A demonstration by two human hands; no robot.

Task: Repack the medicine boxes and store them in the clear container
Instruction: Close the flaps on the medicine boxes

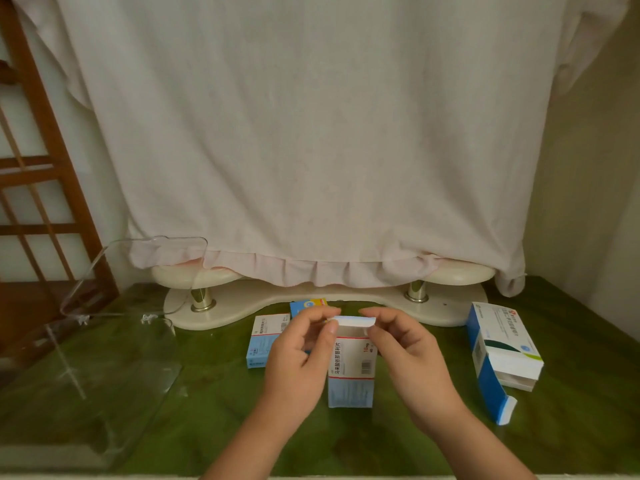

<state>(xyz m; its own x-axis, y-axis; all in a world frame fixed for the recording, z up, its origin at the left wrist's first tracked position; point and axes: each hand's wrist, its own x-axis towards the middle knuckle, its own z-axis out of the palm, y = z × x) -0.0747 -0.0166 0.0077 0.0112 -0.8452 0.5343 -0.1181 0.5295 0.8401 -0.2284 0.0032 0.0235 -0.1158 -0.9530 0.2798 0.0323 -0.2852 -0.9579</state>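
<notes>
Your left hand (pixel 300 344) and right hand (pixel 403 344) pinch the open top flap of an upright medicine box (pixel 351 372) on the green bench (pixel 214 393), fingers (pixel 375 332) closed on the flap's ends.

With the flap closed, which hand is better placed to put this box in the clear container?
Likely left: the left hand, pinching the box by its flap, is nearer the clear container.

Held a white-and-blue medicine box (pixel 351 372) upright on the green worktop (pixel 214 410), near centre. Pinched its raised top flap (pixel 353 321) at both ends, left hand (pixel 301 355) on the left end, right hand (pixel 408 355) on the right. Had a second box (pixel 265 337) lying flat just beyond the left hand, a large open-ended box (pixel 502 351) well to the right, and a clear container (pixel 104 368) at the left, lid raised.
</notes>
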